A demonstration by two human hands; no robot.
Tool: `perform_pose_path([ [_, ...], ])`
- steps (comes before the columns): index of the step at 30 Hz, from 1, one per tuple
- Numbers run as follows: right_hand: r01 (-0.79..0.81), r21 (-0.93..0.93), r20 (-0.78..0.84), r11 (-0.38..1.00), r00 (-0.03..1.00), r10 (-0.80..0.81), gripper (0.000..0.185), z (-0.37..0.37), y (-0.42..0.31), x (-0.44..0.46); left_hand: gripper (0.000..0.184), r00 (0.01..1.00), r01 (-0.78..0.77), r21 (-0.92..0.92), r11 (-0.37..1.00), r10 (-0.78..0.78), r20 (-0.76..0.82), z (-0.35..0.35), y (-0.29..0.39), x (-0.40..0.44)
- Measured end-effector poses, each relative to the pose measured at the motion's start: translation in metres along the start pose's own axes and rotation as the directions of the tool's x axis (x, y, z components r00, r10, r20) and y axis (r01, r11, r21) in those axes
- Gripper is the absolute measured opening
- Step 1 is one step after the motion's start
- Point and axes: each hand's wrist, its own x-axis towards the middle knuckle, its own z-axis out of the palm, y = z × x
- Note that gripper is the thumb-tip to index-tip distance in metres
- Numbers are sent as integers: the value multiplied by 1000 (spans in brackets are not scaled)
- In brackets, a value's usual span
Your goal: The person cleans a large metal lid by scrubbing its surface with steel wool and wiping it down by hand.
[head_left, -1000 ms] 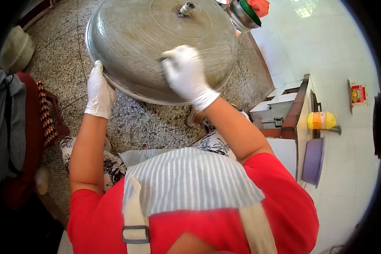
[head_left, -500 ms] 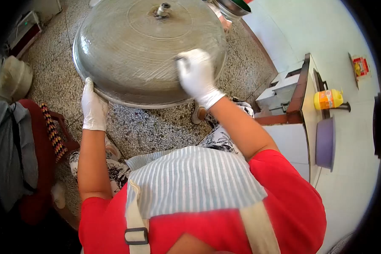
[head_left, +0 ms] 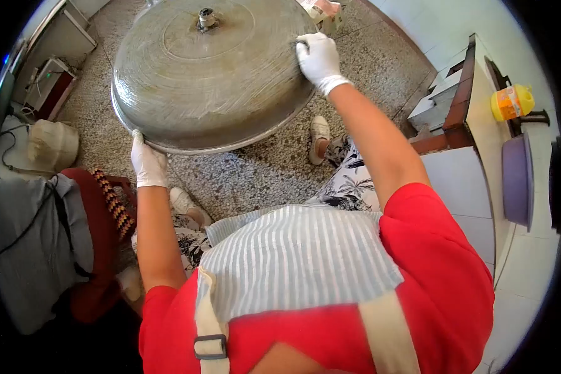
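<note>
A large round metal lid, wet and streaked, is tilted in front of me with its short knob near the top. My left hand, in a white glove, grips the lid's lower left rim, thumb on the upper side and fingers hidden beneath. At the lid's right edge is my gloved right hand, its fingers curled round a small dark thing pressed to the metal. Too little of that dark thing shows to name it.
A red chair with grey cloth stands at the left, near a whitish bucket. On the right are a tiled counter, a yellow bottle and a purple basin. My shoes are on the speckled floor.
My right hand has moved rightward across the lid from its middle to its right edge. My left hand stays on the rim. The view has shifted, showing more of the left side.
</note>
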Motion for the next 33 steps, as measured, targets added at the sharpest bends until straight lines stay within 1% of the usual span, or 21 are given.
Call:
perform_pose_path([
  [2, 130, 180, 34, 975, 990, -138, 21, -7, -44, -33, 53, 1000, -21, -5, 1000, 21, 19, -11, -4, 14],
  [4, 267, 260, -23, 928, 963, -270, 15, -21, -106, -71, 54, 1000, -25, 27, 999, 25, -7, -8, -5, 13],
  [6, 276, 334, 69, 901, 947, -315, 13, -20, -140, -92, 55, 999, 12, 16, 1000, -12, -32, 2, -1, 6],
  [7, 263, 344, 57, 902, 953, -299, 13, -20, -138, -88, 55, 999, 23, 37, 999, -23, 25, -1, 1, 8],
  [9, 308, 255, 90, 916, 936, -340, 13, -22, -116, -72, 54, 999, 43, 63, 997, -44, 15, 5, 5, 1],
  [10, 357, 271, -62, 894, 933, -354, 18, -16, -92, -58, 54, 998, 69, 64, 996, -69, 2, 8, 6, -3],
  [12, 193, 162, 66, 968, 976, -206, 26, -10, -37, -29, 53, 998, 57, 58, 997, -58, 2, -2, 4, 5],
  [13, 66, 114, 38, 991, 997, -71, 27, -7, -13, -14, 51, 998, 55, 56, 997, -56, 15, -2, 4, 3],
  [15, -27, 45, 47, 999, 999, 25, 24, 1, 6, 10, 49, 997, 66, 33, 997, -67, 29, -4, 3, 9],
  [16, -26, 56, 47, 998, 999, 23, 24, 0, -3, 7, 49, 998, 57, 37, 998, -58, 24, -9, 3, 11],
  [18, 24, 126, 181, 992, 982, -47, 23, -9, -38, -12, 50, 999, 38, 45, 998, -38, 5, -10, 2, 13],
  [20, 164, 157, 148, 974, 971, -187, 20, -19, -86, -46, 56, 999, 29, 37, 999, -30, 27, -5, -1, 5],
  [22, 240, 283, 69, 928, 960, -270, 14, -19, -113, -66, 55, 998, 53, 30, 998, -51, -40, 9, 4, -2],
  [24, 203, 508, 101, 837, 951, -293, 16, -17, -125, -74, 52, 1000, 27, 26, 999, -27, 6, -3, 1, 11],
  [26, 213, 569, 142, 794, 926, -350, 13, -27, -120, -61, 51, 995, 68, 20, 997, -66, -79, -11, 5, 20],
  [27, -285, 825, 391, 488, 912, -128, 12, -39, -117, -53, 51, 995, 55, 15, 998, -54, -80, -8, 10, 14],
  [28, -676, 737, 675, -11, 736, -53, 12, -52, -112, -46, 52, 995, 61, 63, 996, -56, -86, -1, 16, 2],
  [29, -684, 639, 725, -351, 688, -20, 16, -66, -104, -37, 52, 994, 71, 112, 991, -61, -92, 4, 20, -9],
  [30, -639, 520, 750, -567, 659, -55, 24, -61, -91, -34, 52, 994, 69, 112, 991, -59, -90, 4, 24, -13],
  [32, -516, 292, 693, -806, 695, -194, 32, -46, -71, -40, 52, 962, -53, 356, 933, 143, -232, 5, 35, -19],
  [33, -511, 294, 690, -808, 699, -190, 32, -47, -67, -42, 50, 922, -159, 461, 873, 298, -247, 19, 40, -39],
])
